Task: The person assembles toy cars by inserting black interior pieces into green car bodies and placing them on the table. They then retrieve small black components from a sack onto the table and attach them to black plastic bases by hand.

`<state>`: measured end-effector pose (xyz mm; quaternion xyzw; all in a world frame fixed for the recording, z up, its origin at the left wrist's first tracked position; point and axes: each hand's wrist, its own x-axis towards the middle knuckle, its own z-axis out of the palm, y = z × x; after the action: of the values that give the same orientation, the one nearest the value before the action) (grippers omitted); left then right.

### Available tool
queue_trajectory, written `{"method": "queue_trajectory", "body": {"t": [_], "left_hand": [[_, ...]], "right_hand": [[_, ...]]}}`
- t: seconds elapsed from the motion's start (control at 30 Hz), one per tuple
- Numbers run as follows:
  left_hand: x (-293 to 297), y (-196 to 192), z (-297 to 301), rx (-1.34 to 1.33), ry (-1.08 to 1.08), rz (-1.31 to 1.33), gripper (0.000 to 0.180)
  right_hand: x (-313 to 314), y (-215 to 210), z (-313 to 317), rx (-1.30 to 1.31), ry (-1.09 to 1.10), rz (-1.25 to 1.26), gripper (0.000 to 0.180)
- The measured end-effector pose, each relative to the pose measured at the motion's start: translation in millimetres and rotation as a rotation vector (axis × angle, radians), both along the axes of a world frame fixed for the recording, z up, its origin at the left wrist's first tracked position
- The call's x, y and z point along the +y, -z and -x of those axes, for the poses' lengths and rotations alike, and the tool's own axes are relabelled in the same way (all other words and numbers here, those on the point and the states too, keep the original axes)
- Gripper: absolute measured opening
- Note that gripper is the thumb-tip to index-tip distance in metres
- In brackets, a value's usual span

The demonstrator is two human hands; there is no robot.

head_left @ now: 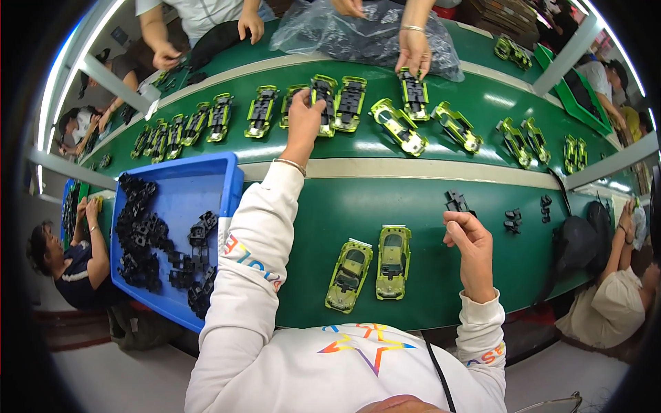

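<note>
My left hand [303, 118] reaches far forward onto the green conveyor belt [358, 144] and grips an upturned yellow-green toy car with a black chassis [323, 103]. My right hand [469, 241] is raised over the near green table and pinches a small black plastic part [456, 202]. Two yellow-green toy cars [348, 275] [393, 261] stand side by side, roofs up, on the near table between my arms.
A blue tray [179, 199] of several black parts sits at my left. Many upturned toy cars [260, 110] ride the belt. Across it, another person's hand [414, 51] touches a car below a plastic bag [372, 34]. Loose black parts [513, 220] lie right. Seated people flank both sides.
</note>
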<state>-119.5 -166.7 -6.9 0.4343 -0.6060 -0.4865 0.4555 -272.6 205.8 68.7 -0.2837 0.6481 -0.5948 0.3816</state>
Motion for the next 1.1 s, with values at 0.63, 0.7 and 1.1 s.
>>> {"method": "queue_trajectory", "body": {"t": [0.63, 0.7, 1.1], "left_hand": [[189, -45, -77, -0.502, 0.232, 0.094, 0.066], [224, -61, -96, -0.570, 0.282, 0.061, 0.069], [276, -44, -105, -0.542, 0.296, -0.137, 0.023]], "right_hand": [[33, 13, 20, 0.562, 0.154, -0.073, 0.014], [37, 14, 28, 0.681, 0.174, -0.127, 0.020], [16, 37, 42, 1.233, 0.066, -0.239, 0.033]]}}
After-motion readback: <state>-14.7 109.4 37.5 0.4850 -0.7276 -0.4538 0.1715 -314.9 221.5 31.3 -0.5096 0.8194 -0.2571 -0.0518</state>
